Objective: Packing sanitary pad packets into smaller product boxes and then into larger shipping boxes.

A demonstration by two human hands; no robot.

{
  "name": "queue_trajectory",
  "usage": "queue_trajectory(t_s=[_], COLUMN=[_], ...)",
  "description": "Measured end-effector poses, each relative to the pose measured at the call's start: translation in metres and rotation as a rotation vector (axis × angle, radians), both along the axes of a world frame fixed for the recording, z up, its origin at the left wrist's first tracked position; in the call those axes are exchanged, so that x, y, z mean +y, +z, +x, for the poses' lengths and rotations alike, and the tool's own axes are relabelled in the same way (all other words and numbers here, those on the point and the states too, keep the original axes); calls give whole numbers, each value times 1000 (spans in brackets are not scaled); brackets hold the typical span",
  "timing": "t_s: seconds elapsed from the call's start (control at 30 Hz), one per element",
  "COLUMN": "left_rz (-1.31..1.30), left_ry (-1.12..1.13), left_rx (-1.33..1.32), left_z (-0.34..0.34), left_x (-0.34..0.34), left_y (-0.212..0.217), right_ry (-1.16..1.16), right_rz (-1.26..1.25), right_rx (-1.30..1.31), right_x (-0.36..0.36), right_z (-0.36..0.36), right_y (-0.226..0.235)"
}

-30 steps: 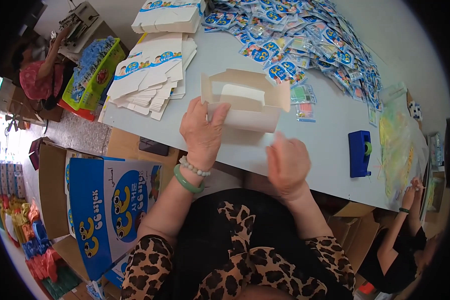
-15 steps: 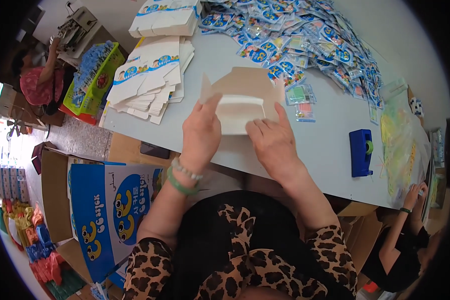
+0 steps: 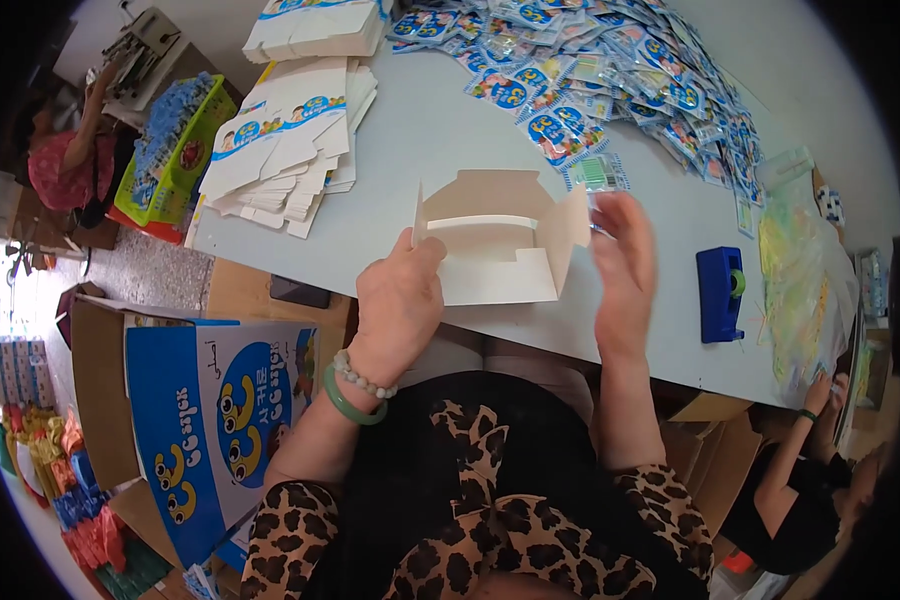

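Item: white carton (image 3: 495, 245), half-erected, sitting at the table's (image 3: 420, 130) near edge. Left hand (image 3: 398, 305) is gripping its left wall, steadying it; right hand (image 3: 625, 265) is hovering open beside the right flap.

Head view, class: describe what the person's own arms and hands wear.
Both arms have leopard-print sleeves ending near the elbows. The left hand has a green bangle and a pale bead bracelet at its wrist. The right hand is bare, no glove or ring visible.
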State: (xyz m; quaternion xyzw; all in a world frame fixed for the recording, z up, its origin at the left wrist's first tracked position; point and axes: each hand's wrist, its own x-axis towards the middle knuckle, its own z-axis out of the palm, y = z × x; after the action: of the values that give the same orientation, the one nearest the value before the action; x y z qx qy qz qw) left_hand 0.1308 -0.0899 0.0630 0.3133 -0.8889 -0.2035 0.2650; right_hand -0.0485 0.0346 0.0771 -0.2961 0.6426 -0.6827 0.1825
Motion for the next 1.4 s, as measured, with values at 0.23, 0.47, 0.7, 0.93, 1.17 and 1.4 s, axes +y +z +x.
queue_trajectory(t_s=[0.23, 0.47, 0.7, 0.93, 1.17, 1.4], left_rz=[193, 1146, 756, 803, 826, 704], left_ry=[-113, -147, -179, -156, -157, 65], left_rx=[-24, 950, 369, 476, 318, 201], left_z=[6, 26, -21, -9, -16, -18], left_x=[-5, -36, -40, -40, -42, -36], left_y=[8, 5, -31, -36, -36, -46], right_ry=[352, 358, 225, 608, 432, 318], right_rz=[180, 95, -16, 161, 595, 788], right_rx=[-343, -434, -298, 428, 959, 1280], right_x=[-31, -34, -38, -23, -48, -43], right_z=[-1, 3, 5, -31, -3, 7], right_y=[-35, -30, -29, -22, -6, -6])
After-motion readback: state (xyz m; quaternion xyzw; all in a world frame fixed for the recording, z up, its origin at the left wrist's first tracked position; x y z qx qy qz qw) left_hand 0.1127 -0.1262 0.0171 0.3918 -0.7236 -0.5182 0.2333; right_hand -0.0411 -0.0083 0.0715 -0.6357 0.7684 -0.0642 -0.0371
